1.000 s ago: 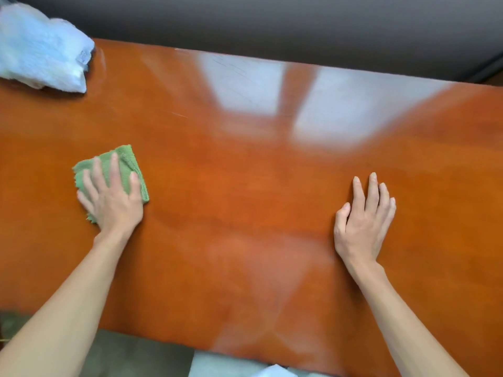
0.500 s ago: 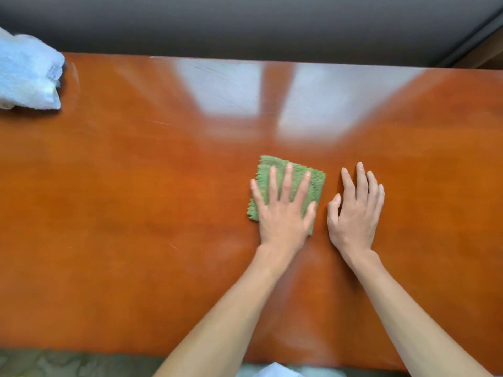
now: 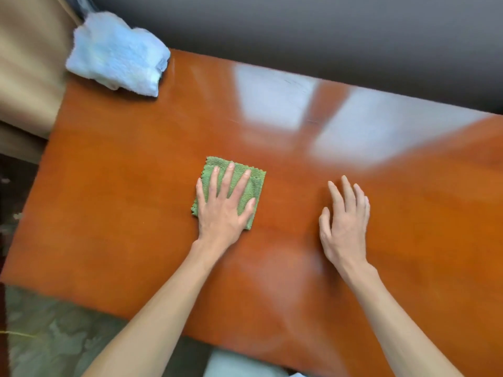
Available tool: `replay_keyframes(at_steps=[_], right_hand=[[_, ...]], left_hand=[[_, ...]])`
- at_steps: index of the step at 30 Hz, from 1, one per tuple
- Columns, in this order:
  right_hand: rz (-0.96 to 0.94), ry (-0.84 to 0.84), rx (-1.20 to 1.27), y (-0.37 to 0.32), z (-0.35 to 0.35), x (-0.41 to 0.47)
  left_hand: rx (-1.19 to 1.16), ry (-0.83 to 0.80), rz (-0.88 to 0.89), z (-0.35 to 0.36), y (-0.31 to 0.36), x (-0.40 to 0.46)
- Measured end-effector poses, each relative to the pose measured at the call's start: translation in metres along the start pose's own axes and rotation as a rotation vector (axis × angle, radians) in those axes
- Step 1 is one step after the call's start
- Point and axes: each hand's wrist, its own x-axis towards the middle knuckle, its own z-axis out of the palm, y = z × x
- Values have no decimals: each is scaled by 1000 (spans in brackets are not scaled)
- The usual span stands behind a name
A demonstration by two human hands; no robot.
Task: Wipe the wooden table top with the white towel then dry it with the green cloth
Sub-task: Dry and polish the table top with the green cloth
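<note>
A glossy reddish wooden table top (image 3: 122,202) fills most of the view. My left hand (image 3: 224,210) lies flat with spread fingers on a folded green cloth (image 3: 254,183), pressing it to the table near the middle. My right hand (image 3: 344,221) rests on the bare wood to the right, fingers slightly lifted and apart, holding nothing. The crumpled white towel (image 3: 117,65) sits on the table's far left corner, away from both hands.
A beige upholstered seat (image 3: 27,77) stands beyond the table's left end. A dark grey surface (image 3: 326,31) runs behind the far edge. Patterned greenish floor (image 3: 54,336) shows below the near edge. Window glare lies on the wood at the back right.
My left hand slid the green cloth from the left side to the middle, close to my right hand, then back a little left. The view has swung, bringing the table's left end into sight.
</note>
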Motion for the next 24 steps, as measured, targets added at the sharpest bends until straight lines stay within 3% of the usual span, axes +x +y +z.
replay_keyframes(at_steps=[6,11,13,18,22,24], right_hand=[[-204,-149,7,-117,41,19],[-227,-141,-89,-155,72,30],[-229,-102,-149,-155,80,29],[-252,-50,-164,-149,86,29],[-244,-20,-113,-149,87,29],[-247,5,-115,-148,88,29]], left_hand=[[-25,-7,-315,-24,-144,-32],[-84,62,-489,-20,-152,-57],[-67,57,-393,-12,-124,-64],[-8,15,73,1,-53,-54],[-16,31,228,-12,-77,3],[-10,37,216,-25,-112,31]])
